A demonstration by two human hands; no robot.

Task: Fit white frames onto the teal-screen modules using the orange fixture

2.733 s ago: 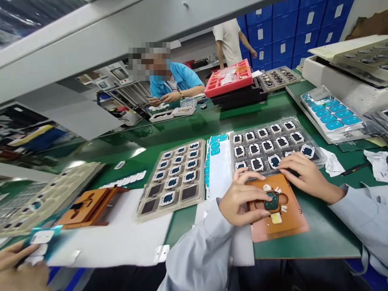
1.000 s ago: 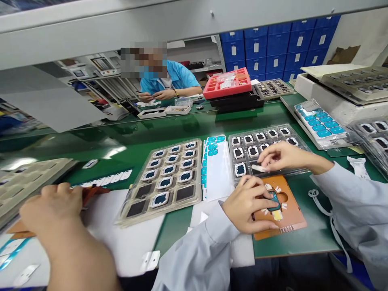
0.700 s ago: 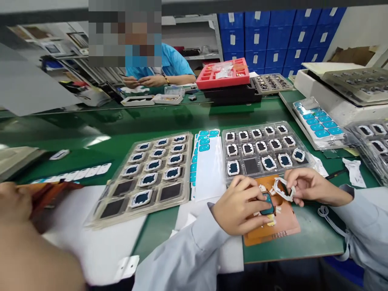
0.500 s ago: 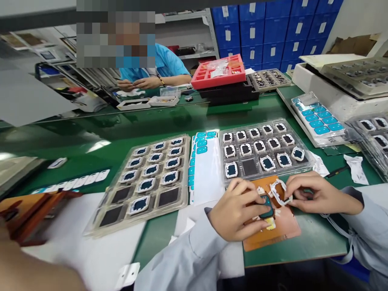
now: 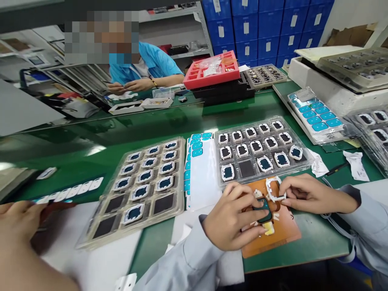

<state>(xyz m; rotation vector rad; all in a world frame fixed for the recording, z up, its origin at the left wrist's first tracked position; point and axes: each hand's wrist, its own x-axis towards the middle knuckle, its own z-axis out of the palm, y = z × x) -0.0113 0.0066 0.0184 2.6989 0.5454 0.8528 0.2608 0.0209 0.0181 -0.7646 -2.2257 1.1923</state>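
My left hand (image 5: 235,218) bends over an orange mat (image 5: 289,232), its fingers closed on a dark teal, rounded watch-face part (image 5: 264,211). Between the thumb and fingers of my right hand (image 5: 312,195) is the edge of a white watch-case frame (image 5: 272,189), raised beside the teal part. Small white and yellow pieces (image 5: 268,229) lie on the mat near my left fingertips. Just beyond, a clear tray (image 5: 212,161) holds rows of white frames with dark centres; one pocket in its front row shows only its dark bottom.
A second tray (image 5: 178,190) of frames stands to the left, with sheets of blue stickers (image 5: 197,145) between the trays. Another person's hand (image 5: 20,224) reaches in at far left. Opposite sits a person in a blue shirt (image 5: 160,60). A red tray (image 5: 212,70) stands at the back.
The white frame in my right hand has tilted more upright. At far left, the other person's hand has come into view over the brown object. The whole view has shifted slightly.
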